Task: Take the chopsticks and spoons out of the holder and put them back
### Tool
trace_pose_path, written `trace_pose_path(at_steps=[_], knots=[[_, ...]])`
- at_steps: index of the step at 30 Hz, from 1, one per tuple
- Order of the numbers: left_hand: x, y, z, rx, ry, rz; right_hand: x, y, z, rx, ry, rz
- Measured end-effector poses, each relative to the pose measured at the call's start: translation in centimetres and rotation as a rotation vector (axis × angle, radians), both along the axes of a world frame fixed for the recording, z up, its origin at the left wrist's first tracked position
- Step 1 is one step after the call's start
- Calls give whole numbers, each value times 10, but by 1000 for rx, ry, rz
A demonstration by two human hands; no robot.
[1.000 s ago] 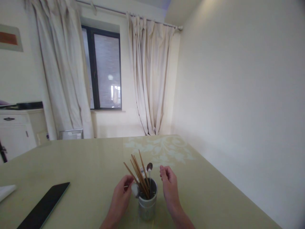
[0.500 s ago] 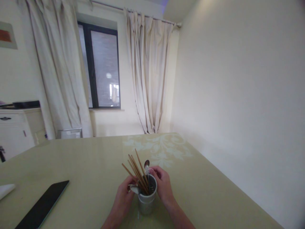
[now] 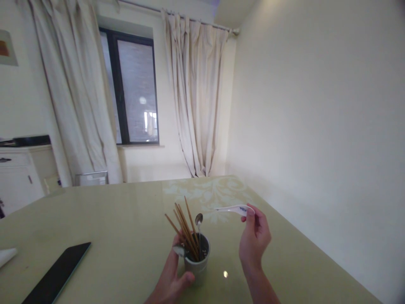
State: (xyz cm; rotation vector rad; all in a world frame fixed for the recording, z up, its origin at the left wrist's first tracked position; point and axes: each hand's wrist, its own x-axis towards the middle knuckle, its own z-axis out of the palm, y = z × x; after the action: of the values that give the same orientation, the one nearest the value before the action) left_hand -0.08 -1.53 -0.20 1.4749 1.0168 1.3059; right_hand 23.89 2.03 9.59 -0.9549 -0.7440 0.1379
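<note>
The right hand (image 3: 255, 242) pinches a white ceramic spoon (image 3: 232, 208) by one end between closed fingertips (image 3: 249, 212), holding it level above the surface (image 3: 110, 219); the rest of the spoon juts out left of the fingers. It looks stiff, glazed, probably slippery and breakable, so a firm pinch at the handle suits it. The left hand (image 3: 172, 280) wraps loosely around the utensil cup (image 3: 196, 261), thumb against its wall, chopsticks (image 3: 185, 230) and a metal spoon (image 3: 198, 223) just above the fingers.
</note>
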Motion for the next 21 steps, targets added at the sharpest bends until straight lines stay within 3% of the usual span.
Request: trace_pose_path(at_steps=[4, 7, 12, 15, 18, 21], knots=[[1, 5, 9, -1, 160, -12, -14, -13, -3, 113, -212, 94], [0, 11, 13, 19, 170, 0, -21, -19, -11, 148, -463, 200], [-2, 11, 14, 31, 186, 22, -28, -20, -19, 82, -810, 419], [-3, 7, 19, 13, 214, 5, -30, -20, -19, 36, -963, 466], [-2, 4, 27, 61, 222, -43, -31, -20, -19, 9, -1049, 482], [-4, 5, 31, 106, 204, -47, -33, -18, -21, -8, -962, 517]])
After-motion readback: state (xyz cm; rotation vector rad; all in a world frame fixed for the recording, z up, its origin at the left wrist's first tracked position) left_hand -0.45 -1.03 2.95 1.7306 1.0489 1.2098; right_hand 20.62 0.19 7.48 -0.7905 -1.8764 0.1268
